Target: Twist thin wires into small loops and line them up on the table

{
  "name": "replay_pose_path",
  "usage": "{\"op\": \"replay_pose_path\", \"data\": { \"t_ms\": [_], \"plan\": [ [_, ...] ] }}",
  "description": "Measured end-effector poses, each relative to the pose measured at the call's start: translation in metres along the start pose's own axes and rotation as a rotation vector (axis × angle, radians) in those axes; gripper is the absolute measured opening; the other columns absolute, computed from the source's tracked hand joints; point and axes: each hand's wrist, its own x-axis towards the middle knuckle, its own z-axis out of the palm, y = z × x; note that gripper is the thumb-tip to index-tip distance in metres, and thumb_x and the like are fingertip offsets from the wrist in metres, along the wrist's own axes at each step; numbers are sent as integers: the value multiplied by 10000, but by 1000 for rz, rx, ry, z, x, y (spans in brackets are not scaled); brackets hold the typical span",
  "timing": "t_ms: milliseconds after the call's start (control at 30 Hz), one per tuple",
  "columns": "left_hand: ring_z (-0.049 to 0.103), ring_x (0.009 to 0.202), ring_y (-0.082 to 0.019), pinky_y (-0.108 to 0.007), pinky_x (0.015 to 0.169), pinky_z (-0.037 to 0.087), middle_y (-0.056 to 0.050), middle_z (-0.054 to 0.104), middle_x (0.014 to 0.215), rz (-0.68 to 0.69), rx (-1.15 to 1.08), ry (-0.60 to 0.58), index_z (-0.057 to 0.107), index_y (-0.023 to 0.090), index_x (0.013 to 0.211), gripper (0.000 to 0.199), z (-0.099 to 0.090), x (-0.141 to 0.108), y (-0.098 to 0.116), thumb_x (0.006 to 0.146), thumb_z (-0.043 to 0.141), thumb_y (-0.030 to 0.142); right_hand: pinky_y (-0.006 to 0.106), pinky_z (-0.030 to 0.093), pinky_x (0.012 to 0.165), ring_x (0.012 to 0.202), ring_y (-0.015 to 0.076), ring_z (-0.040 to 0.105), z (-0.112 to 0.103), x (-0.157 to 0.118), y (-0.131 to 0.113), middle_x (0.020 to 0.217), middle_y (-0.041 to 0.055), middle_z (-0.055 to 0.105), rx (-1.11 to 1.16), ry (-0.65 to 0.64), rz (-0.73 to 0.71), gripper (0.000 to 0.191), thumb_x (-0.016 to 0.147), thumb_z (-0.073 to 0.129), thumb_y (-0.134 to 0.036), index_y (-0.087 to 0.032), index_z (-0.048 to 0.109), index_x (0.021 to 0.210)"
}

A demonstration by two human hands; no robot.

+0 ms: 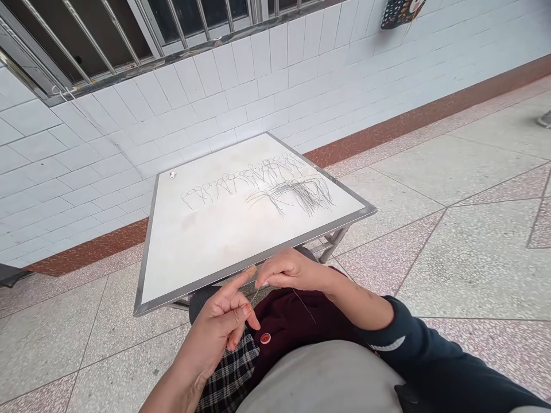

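Above my lap, just off the near edge of the white table [193,246], both hands work on one thin strand [306,308], which may be wire or thread. My right hand [295,269] pinches it between thumb and fingertips, and a loose end trails below the palm. My left hand [224,318] has its index finger stretched out, with the thumb closed against the middle finger on the strand's other part. On the table lies a bundle of loose dark strands [307,195]. Behind it runs a row of looped strands [235,180].
A small white and red item [173,175] rests at the table's far left corner. The table stands against a white tiled wall [215,109] under a barred window [172,28]. A patterned bag [400,12] hangs at the upper right. A red button [266,338] shows on my clothing.
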Motion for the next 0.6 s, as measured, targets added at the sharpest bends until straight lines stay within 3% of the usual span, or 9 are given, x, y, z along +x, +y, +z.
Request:
{"op": "replay_pose_path", "data": {
  "t_ms": [167,233,300,367,467,600],
  "plan": [
    [282,365,-19,-191,383,199,-8,619,682,-16,57,25,370,241,1421,645,-7,-7,2,832,600,368,209,462,705,780,129,656,2,0,3,890,58,726,40,35,-3,226,923,504,-275,-168,700,956],
    [348,392,-41,-194,409,275,-2,618,710,-8,125,37,328,265,1438,656,-13,-8,6,844,578,388,201,449,673,745,121,642,3,-1,4,878,49,721,25,61,38,219,917,508,-274,-173,697,962],
    [501,527,-101,-228,534,400,-5,629,744,40,258,87,284,283,1453,673,-18,-9,12,852,564,398,189,415,605,656,103,596,6,-1,5,827,35,705,4,99,97,217,907,515,-279,-174,695,967],
    [581,724,-158,-272,682,436,-19,651,811,98,430,177,288,289,1451,680,-19,-8,19,845,575,399,180,366,536,564,85,521,10,0,4,739,15,670,-1,156,159,216,897,523,-288,-169,692,960],
    [598,835,-181,-290,757,421,-16,668,897,161,602,270,339,310,1424,644,-12,-3,25,835,589,384,180,333,509,517,77,459,17,2,3,656,-8,620,-13,223,198,204,886,533,-297,-174,689,933],
    [627,778,-167,-289,787,430,21,671,806,272,659,299,434,324,1368,511,4,10,25,866,534,342,185,324,520,505,80,437,25,5,-1,582,-40,555,-114,255,186,175,874,523,-250,-205,676,947]
  ]
}}
